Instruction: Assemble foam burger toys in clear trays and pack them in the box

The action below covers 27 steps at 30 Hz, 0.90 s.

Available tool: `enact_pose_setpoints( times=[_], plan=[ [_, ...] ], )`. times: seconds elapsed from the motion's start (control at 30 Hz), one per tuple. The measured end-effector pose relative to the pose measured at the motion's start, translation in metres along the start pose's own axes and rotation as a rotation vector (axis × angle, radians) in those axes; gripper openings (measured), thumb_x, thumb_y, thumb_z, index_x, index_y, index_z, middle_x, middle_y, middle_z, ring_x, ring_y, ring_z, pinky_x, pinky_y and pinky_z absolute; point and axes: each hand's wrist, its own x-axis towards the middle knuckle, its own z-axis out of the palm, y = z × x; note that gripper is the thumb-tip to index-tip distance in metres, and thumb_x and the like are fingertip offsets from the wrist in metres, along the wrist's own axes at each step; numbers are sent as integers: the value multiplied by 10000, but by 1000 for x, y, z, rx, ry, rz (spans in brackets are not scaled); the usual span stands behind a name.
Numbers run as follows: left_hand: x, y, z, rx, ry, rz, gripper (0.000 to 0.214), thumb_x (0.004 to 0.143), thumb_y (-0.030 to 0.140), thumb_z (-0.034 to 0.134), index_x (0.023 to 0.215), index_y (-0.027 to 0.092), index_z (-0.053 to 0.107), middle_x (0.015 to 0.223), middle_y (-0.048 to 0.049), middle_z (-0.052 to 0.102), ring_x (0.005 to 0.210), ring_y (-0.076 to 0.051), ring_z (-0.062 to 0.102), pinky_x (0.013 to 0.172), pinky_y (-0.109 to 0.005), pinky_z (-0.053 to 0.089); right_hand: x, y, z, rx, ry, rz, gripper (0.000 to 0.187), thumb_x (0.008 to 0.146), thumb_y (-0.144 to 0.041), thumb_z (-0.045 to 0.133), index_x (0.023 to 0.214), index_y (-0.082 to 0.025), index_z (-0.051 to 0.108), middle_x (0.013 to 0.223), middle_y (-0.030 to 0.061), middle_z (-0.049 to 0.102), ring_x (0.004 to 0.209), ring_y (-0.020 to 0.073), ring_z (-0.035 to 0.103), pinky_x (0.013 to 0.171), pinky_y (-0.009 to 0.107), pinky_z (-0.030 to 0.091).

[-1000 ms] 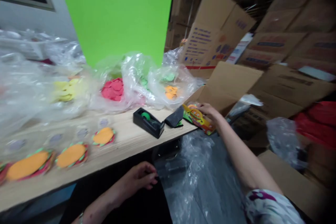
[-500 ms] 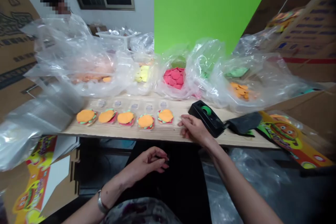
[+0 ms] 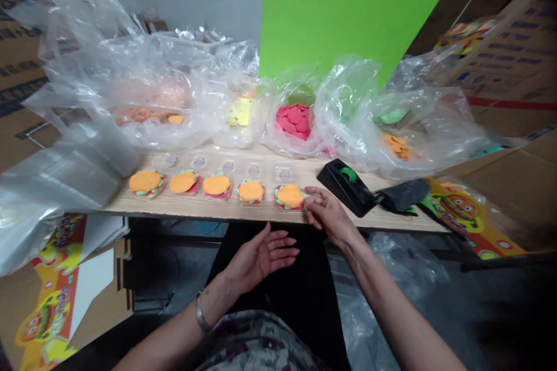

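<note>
Right hand (image 3: 327, 214) half open, touching without visible grip the right edge of a flat round foam burger with an orange disc over red and green layers (image 3: 289, 197), the rightmost of five in a row on the pale wooden table (image 3: 183, 207) ahead of the hands. Left hand (image 3: 261, 259) open, palm up, empty, just below the table edge. Burger judged light, soft and bendable, best pinched at its rim; a black tape dispenser (image 3: 347, 187) sits just beyond the right hand.
</note>
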Motion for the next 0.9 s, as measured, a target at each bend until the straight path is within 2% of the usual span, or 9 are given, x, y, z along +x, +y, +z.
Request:
enact_pose_setpoints(
  times=[0.07,0.17,0.27,0.33,0.47,0.53,0.7,0.9],
  plan=[
    [6,-4,3,-92,-48,-16,566,877,540,433,1126,50,568,1224,-216,568,1108,-282,575,1017,-412,369,-25,5,-3,12,16,1,469,693,-313,676,1075,-185,436,597,-80,539,368,54,420,310,142,240],
    [14,-11,9,-195,-105,-21,677,857,615,386,1177,38,540,1199,-219,585,1115,-288,568,1041,-447,341,-62,15,-3,28,53,19,491,722,-360,678,1121,-215,432,667,-67,543,376,51,423,301,141,237],
    [17,-18,13,-260,-84,-20,660,850,620,396,1218,85,516,1183,-174,606,1117,-280,565,1024,-467,363,-90,25,1,-45,98,37,491,747,-409,657,1143,-236,425,688,-64,539,374,54,417,293,153,249],
    [17,-22,16,-271,-51,-20,602,867,584,404,1221,108,512,1183,-152,609,1121,-274,561,1012,-480,380,-102,30,1,-142,146,16,491,760,-425,642,1156,-237,421,718,-52,549,402,65,439,310,171,299],
    [13,-25,22,-277,-52,-30,541,886,546,402,1210,129,520,1184,-130,609,1115,-291,562,1003,-549,372,-112,34,-4,-419,400,-197,386,780,-369,639,1108,-230,490,910,15,580,615,97,532,506,223,461],
    [12,-26,25,-273,-64,-33,528,886,542,406,1202,136,525,1193,-126,602,1121,-300,558,999,-566,368,-112,33,-7,-509,465,-287,294,795,-344,626,1043,-224,524,938,32,580,700,118,551,610,257,495],
    [12,-28,33,-227,-66,-3,490,909,511,384,1204,146,522,1215,-120,588,1131,-272,551,1003,-545,372,-110,30,-5,-553,437,-370,220,821,-308,589,1011,-220,525,906,31,568,744,143,564,662,292,499],
    [15,-32,39,-164,-39,18,503,908,525,372,1200,152,542,1187,-108,603,1084,-237,576,981,-460,421,-110,36,-1,-612,436,-465,167,853,-256,536,1017,-227,524,986,58,543,844,171,551,756,339,495]
  ],
)
